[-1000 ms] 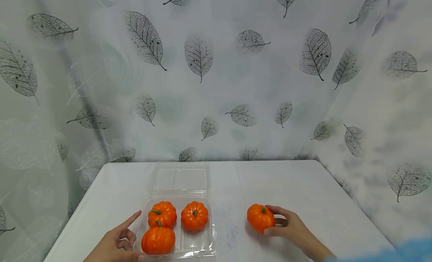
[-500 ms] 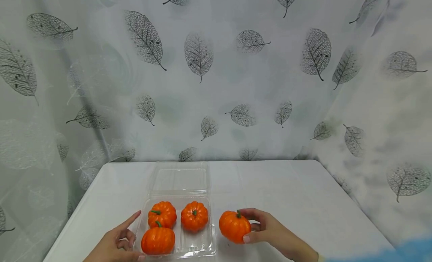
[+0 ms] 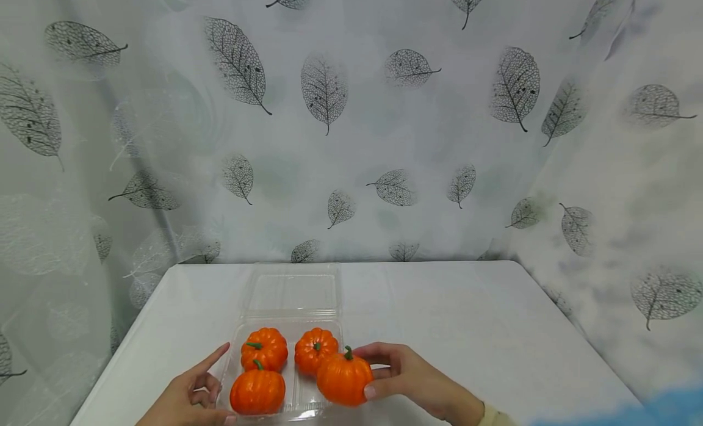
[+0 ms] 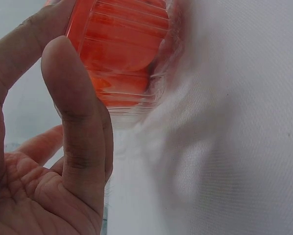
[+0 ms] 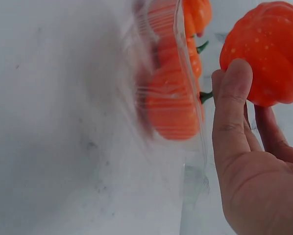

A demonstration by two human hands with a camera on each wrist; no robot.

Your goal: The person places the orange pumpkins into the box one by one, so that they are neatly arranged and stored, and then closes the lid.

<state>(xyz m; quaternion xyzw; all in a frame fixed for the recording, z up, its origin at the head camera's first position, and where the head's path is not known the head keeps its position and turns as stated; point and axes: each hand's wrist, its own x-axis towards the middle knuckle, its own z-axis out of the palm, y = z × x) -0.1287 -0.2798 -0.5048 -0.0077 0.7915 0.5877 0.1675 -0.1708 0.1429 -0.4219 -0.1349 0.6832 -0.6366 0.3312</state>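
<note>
Between the thumb and fingers of my right hand (image 3: 403,377) is a small orange pumpkin (image 3: 345,380) with a green stem. It is held over the front right part of a clear plastic clamshell box (image 3: 307,409), partly hiding another pumpkin (image 3: 315,346) in the box. In the left half of the box sit a back pumpkin (image 3: 266,346) and a front pumpkin (image 3: 257,392). My left hand (image 3: 183,395) rests against the box's left edge, index finger extended. In the left wrist view the left hand (image 4: 63,132) touches the rim. The right wrist view shows the held pumpkin (image 5: 269,51) above the rim.
The box's lid (image 3: 291,292) lies folded back, away from me. Everything stands on a white table (image 3: 467,316). Behind it hangs a pale curtain (image 3: 357,139) printed with leaves. A blurred blue patch (image 3: 648,411) shows at the lower right.
My right hand has carried the pumpkin leftward, from the table on the right to above the box's right half. The left hand and the box have stayed where they were.
</note>
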